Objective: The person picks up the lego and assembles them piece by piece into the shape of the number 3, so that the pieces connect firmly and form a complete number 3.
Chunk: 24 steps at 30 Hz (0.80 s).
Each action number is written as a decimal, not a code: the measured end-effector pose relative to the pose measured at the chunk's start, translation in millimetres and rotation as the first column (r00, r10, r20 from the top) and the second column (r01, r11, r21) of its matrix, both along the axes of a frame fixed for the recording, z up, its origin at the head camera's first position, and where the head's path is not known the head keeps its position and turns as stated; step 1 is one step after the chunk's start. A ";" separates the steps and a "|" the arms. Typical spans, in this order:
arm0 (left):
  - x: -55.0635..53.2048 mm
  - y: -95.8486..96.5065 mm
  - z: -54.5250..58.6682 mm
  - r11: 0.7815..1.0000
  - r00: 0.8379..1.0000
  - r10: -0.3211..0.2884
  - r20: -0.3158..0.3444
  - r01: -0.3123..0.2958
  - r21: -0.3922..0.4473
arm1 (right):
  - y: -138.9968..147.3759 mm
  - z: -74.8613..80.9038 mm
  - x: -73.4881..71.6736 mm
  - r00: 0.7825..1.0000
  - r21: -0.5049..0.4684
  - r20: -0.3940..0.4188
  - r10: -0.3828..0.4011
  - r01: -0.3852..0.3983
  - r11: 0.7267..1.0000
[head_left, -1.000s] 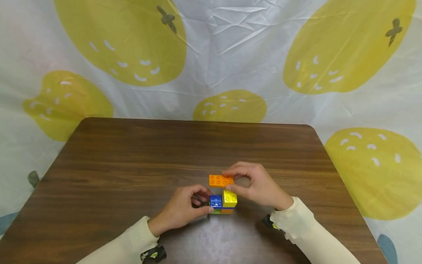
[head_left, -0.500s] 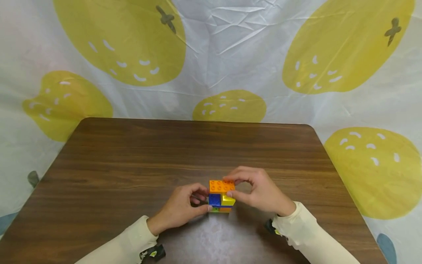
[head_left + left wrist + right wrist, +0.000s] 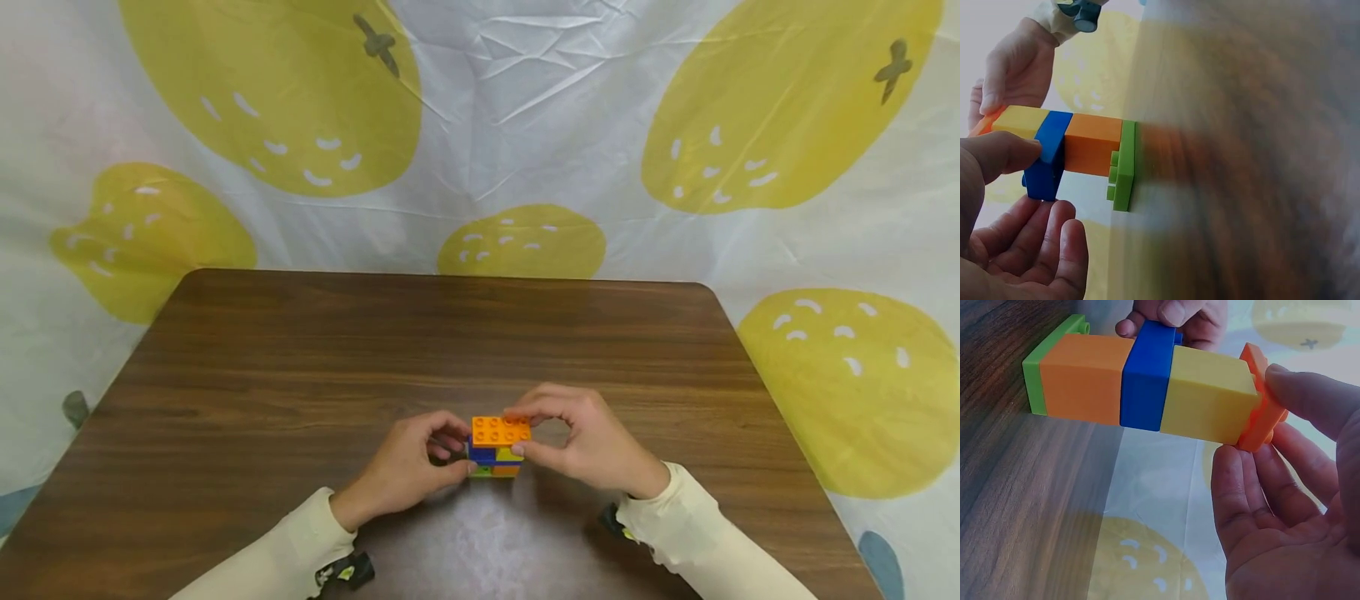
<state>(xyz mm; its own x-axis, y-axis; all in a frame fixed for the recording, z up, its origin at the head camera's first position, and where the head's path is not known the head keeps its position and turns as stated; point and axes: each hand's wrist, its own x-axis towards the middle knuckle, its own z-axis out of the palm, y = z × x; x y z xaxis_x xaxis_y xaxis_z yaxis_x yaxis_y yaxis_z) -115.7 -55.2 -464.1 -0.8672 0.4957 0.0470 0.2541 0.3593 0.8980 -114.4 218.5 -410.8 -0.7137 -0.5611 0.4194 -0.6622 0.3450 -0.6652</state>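
A small stack of toy building bricks stands on the table in the head view. From the bottom it has a thin green plate point(image 3: 1034, 384), an orange brick point(image 3: 1082, 378), a blue plate point(image 3: 1147, 378) and a yellow brick point(image 3: 1210, 394). My left hand point(image 3: 405, 462) pinches the blue plate, thumb on one side and fingertips at its end. Between thumb and fingers, my right hand point(image 3: 592, 437) holds a flat orange plate point(image 3: 489, 432) over the top. That plate tilts slightly against the yellow studs, which partly show in the right wrist view.
The brown wooden table point(image 3: 337, 333) extends around the stack, with rounded far corners. Behind it hangs a white cloth point(image 3: 480, 150) printed with yellow fruit. Dark devices are strapped at both wrists, such as the left wrist camera point(image 3: 348, 573).
My right hand has lowered the orange plate toward me onto the top of the stack, covering the yellow studs. The left hand stays at the stack, shifted slightly left.
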 end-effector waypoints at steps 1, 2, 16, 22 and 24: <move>-0.5 -0.4 0.1 1.000 1.000 0.003 -0.001 -0.003 0.001 | -0.4 0.0 -0.4 1.000 0.005 -0.005 -0.003 0.003 1.000; -0.9 -0.7 0.1 1.000 1.000 0.005 -0.002 -0.005 0.000 | -0.8 -0.2 -0.8 1.000 0.012 -0.010 -0.007 0.008 1.000; -10.7 -7.2 -3.0 1.000 1.000 0.021 -0.021 -0.021 0.015 | -8.4 -3.9 -10.0 0.999 0.034 0.003 -0.046 0.046 0.998; -14.8 -9.4 -4.2 1.000 0.999 0.019 -0.034 -0.019 0.008 | -11.3 -1.0 -11.9 0.998 0.050 0.026 -0.063 0.062 0.997; -15.8 -9.9 -3.8 1.000 0.999 0.018 -0.036 -0.018 0.004 | -12.5 -0.2 -12.9 0.997 0.054 0.029 -0.066 0.065 0.996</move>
